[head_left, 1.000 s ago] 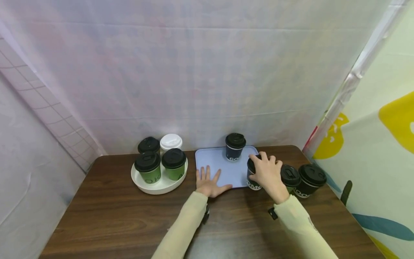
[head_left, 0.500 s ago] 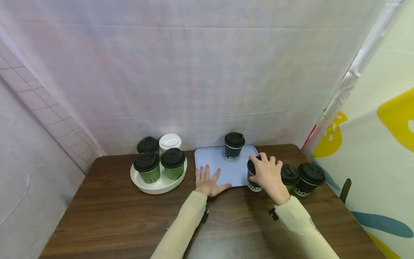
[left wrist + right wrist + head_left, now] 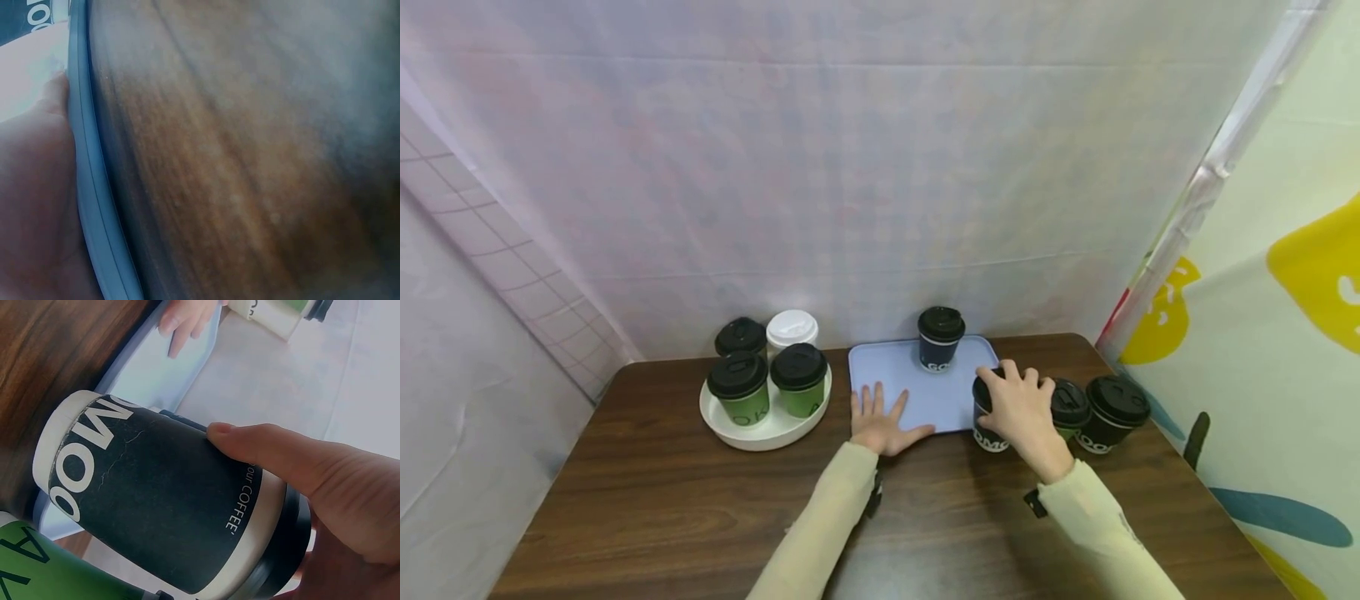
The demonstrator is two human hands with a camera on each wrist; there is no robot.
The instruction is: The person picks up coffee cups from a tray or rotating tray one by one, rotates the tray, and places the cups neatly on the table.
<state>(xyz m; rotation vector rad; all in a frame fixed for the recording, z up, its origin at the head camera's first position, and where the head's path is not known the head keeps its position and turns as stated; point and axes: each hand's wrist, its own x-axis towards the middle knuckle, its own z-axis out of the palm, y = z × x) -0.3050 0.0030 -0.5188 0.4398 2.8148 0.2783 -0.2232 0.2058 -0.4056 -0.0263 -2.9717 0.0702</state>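
Observation:
My right hand (image 3: 1021, 412) grips a dark paper coffee cup (image 3: 988, 432) from above, around its black lid. In the right wrist view the thumb presses on the side of that dark cup (image 3: 156, 487), which bears white lettering. It stands at the near right edge of a light blue tray (image 3: 943, 398); whether its base touches anything I cannot tell. My left hand (image 3: 880, 425) lies with spread fingers on the tray's near left part. The left wrist view shows the tray's rim (image 3: 94, 187) beside that hand. Another dark cup (image 3: 937, 353) stands on the tray's far side.
Right of my right hand stand a green cup (image 3: 1067, 405) and a dark cup (image 3: 1112, 413), both black-lidded. At left, a round white tray (image 3: 760, 442) bears several lidded cups, one with a white lid (image 3: 792, 326). A curtain (image 3: 850, 183) hangs behind the wooden table (image 3: 685, 508).
The dark cup in my right hand has shifted slightly toward me, past the tray's near edge. My left hand stays in place on the tray. The head view has shifted slightly.

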